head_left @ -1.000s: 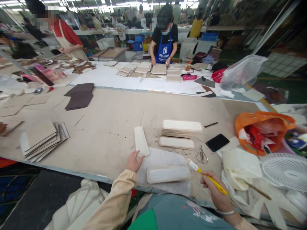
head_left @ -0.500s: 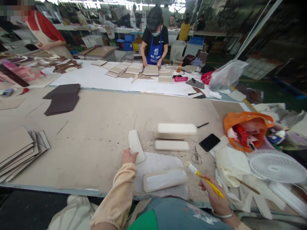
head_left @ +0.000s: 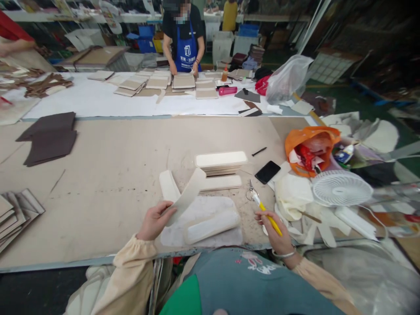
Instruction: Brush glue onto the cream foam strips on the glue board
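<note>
Between thumb and fingers, my left hand [head_left: 156, 220] pinches the lower end of a long off-white strip with rounded ends [head_left: 190, 192], raised at a slant above the table. Behind it another off-white piece [head_left: 169, 186] lies on the table. My right hand [head_left: 274, 228] is closed around a brush with a yellow handle [head_left: 271, 222], its white head pointing away from me. In front of me a rounded panel [head_left: 213, 226] with a whitish, wet-looking surface rests on a grey-white sheet [head_left: 170, 236]. Beyond them sit a stack of similar panels [head_left: 221, 159] and a lower pile [head_left: 223, 183], partly hidden by the strip.
Scissors [head_left: 251, 190], a phone [head_left: 267, 172] and a dark pen [head_left: 259, 151] lie right of the stacks. Further right are an orange bag [head_left: 295, 135] and a white fan [head_left: 341, 188]. Dark sheets [head_left: 54, 142] lie at left. A co-worker [head_left: 187, 39] stands across the table.
My left hand has lifted an off-white strip off the table, and another piece shows where it lay. The brush stays in my right hand. The view has shifted right and down.
</note>
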`<state>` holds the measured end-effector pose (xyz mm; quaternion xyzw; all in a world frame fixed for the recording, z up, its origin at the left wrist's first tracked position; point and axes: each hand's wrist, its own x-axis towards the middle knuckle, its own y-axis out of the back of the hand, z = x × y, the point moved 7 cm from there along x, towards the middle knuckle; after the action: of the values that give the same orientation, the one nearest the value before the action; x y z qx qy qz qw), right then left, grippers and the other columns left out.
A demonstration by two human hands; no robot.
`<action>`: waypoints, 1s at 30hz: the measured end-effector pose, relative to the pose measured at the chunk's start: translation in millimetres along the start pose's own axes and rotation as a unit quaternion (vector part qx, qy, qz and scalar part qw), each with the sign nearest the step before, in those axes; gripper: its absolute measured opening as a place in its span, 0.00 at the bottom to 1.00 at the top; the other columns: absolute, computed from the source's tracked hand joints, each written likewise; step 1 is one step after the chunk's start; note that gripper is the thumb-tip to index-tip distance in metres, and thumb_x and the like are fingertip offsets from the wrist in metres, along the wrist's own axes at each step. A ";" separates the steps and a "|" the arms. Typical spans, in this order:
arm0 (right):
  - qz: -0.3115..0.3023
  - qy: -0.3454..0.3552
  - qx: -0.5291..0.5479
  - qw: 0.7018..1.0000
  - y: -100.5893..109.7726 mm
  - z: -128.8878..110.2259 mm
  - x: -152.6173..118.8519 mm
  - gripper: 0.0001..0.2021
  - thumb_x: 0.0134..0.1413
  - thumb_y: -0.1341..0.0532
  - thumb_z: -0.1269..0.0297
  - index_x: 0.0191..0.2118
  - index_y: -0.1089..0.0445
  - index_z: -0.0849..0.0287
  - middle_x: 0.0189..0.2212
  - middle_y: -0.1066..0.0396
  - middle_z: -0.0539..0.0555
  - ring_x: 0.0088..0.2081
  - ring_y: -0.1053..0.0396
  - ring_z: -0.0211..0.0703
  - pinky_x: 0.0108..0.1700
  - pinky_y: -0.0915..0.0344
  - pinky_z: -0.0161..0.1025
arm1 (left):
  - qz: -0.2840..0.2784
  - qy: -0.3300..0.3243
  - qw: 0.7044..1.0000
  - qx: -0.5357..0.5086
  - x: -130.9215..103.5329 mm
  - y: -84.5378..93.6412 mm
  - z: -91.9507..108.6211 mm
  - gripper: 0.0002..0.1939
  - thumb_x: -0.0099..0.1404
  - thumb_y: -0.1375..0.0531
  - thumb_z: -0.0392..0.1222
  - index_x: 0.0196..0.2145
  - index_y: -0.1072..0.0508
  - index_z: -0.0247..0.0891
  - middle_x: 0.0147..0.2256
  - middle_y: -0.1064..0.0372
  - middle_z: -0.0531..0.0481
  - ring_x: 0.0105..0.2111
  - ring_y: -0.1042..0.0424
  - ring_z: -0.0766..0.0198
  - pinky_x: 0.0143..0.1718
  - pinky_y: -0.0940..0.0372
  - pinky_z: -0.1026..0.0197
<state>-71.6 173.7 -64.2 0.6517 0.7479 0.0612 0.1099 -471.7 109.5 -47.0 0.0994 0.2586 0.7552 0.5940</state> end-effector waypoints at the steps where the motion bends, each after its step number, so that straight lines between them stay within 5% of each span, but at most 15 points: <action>1: -0.009 -0.001 0.027 1.000 -1.1 0.0 0.5 0.10 0.54 0.43 0.56 0.39 0.37 0.56 0.42 0.31 0.58 0.40 0.30 0.46 0.43 0.32 0.45 | -0.036 0.003 0.999 -0.013 -10.6 -8.7 11.2 0.14 0.56 0.44 0.51 0.32 0.27 0.38 0.28 0.29 0.52 0.27 0.33 0.65 0.28 0.39 0.66; 7: -0.102 -0.065 0.135 0.983 -14.4 2.3 -6.9 0.16 0.49 0.41 0.51 0.36 0.45 0.53 0.49 0.34 0.59 0.44 0.30 0.48 0.45 0.33 0.50 | -0.158 0.022 0.987 -0.011 -60.4 -87.5 41.4 0.11 0.56 0.44 0.47 0.27 0.27 0.38 0.25 0.31 0.53 0.27 0.35 0.66 0.30 0.40 0.66; 10: -0.104 -0.119 0.122 0.980 -11.9 8.8 -17.8 0.18 0.46 0.39 0.50 0.34 0.46 0.54 0.42 0.32 0.56 0.37 0.28 0.46 0.37 0.29 0.45 | -0.177 0.049 0.983 -0.010 -76.7 -120.2 36.0 0.11 0.56 0.44 0.47 0.26 0.27 0.37 0.25 0.31 0.53 0.27 0.35 0.65 0.30 0.41 0.66; 13: -0.092 -0.101 0.090 0.986 -3.7 11.2 -24.4 0.17 0.44 0.37 0.53 0.32 0.45 0.55 0.31 0.33 0.50 0.30 0.30 0.41 0.32 0.30 0.40 | -0.192 0.068 0.979 -0.018 -91.2 -139.5 31.3 0.11 0.56 0.43 0.46 0.27 0.27 0.36 0.26 0.31 0.53 0.29 0.34 0.65 0.32 0.41 0.66; 18: -0.084 -0.057 0.026 0.995 4.5 20.8 -23.6 0.16 0.45 0.37 0.54 0.30 0.45 0.55 0.26 0.37 0.48 0.26 0.34 0.39 0.30 0.33 0.37 | -0.175 0.136 0.965 -0.138 -118.6 -144.3 15.8 0.13 0.50 0.38 0.47 0.30 0.28 0.35 0.27 0.31 0.53 0.28 0.35 0.65 0.30 0.41 0.66; 23: -0.087 -0.031 0.028 0.995 -4.0 28.1 -18.5 0.16 0.44 0.37 0.53 0.31 0.45 0.54 0.28 0.34 0.49 0.30 0.34 0.41 0.34 0.34 0.38 | -0.082 0.256 0.906 -0.327 -144.7 -136.8 -27.3 0.20 0.45 0.35 0.51 0.30 0.31 0.33 0.23 0.33 0.53 0.21 0.37 0.69 0.22 0.44 0.67; 27: -0.094 -0.007 -0.024 0.995 -19.9 25.8 -10.2 0.16 0.45 0.39 0.50 0.30 0.44 0.55 0.28 0.33 0.50 0.28 0.34 0.41 0.33 0.35 0.38 | 0.051 0.254 0.907 -0.334 -131.1 -119.1 -52.7 0.25 0.44 0.34 0.51 0.36 0.31 0.33 0.29 0.28 0.48 0.28 0.31 0.64 0.28 0.37 0.63; 30: -0.096 0.027 -0.073 0.992 -31.5 23.8 -1.6 0.14 0.48 0.41 0.50 0.30 0.43 0.55 0.27 0.32 0.50 0.27 0.34 0.41 0.32 0.36 0.38 | 0.105 0.230 0.933 -0.257 -110.3 -106.6 -60.9 0.24 0.47 0.37 0.50 0.39 0.33 0.34 0.28 0.29 0.49 0.28 0.30 0.63 0.30 0.36 0.62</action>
<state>-95.9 166.4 -94.4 0.5653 0.8032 0.1223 0.1425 -379.1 5.4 -135.5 -0.2057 0.1734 0.8564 0.4407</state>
